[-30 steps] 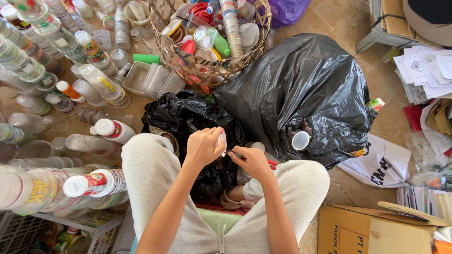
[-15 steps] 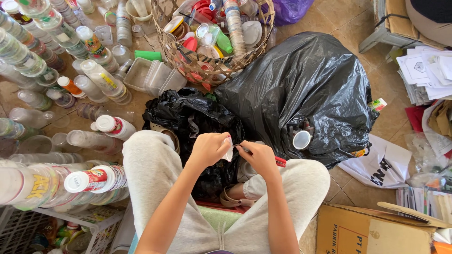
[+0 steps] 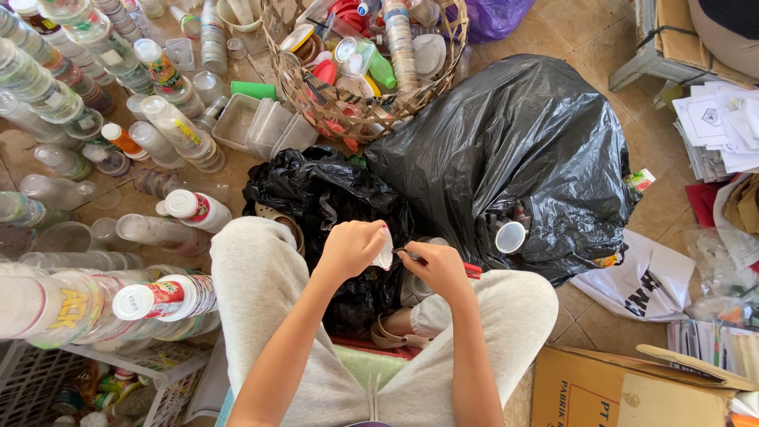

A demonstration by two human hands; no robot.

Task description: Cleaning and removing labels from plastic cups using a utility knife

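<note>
In the middle of the frame, the left hand has its grip closed around a small clear plastic cup, pale and partly hidden. The right hand pinches a thin red-handled tool just beside it, above the open black bag.

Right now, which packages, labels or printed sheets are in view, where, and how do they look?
Cardboard box: bottom right, brown, black print.
White bag: right of the big black bag, flat, black lettering.
Capped bottle: lower left, lying down, red-and-white label.
Paper stack: upper right, white printed sheets.
</note>
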